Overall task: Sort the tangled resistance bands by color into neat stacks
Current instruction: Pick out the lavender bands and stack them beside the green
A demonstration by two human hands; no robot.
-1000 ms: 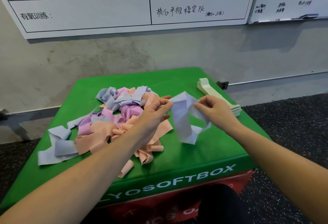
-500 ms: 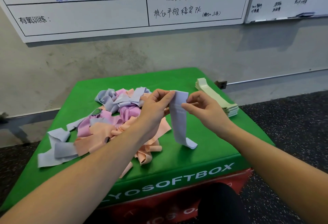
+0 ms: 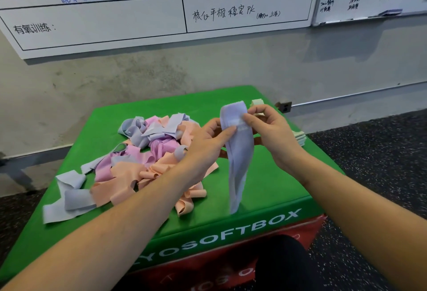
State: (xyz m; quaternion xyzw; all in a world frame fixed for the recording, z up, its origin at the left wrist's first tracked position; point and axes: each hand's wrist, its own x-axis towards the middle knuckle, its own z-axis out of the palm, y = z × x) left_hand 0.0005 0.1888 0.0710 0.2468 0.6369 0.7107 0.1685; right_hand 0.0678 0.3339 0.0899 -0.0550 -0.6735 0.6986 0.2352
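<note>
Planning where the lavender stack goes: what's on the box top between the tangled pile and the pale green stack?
In the head view, only the two hands, left hand and right hand, holding up a lavender band; bare green box top beneath.

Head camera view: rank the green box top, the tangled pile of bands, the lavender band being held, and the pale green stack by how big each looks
1. green box top
2. tangled pile of bands
3. lavender band, pinched by the left hand and right hand
4. pale green stack, farther away and partly hidden behind the right hand, so its true size is unsure.

The green box (image 3: 265,189) front reads "YOSOFTBOX"; the whiteboard (image 3: 115,25) carries handwritten Chinese, "有氧训练:", "PK", "(2人)".
</note>
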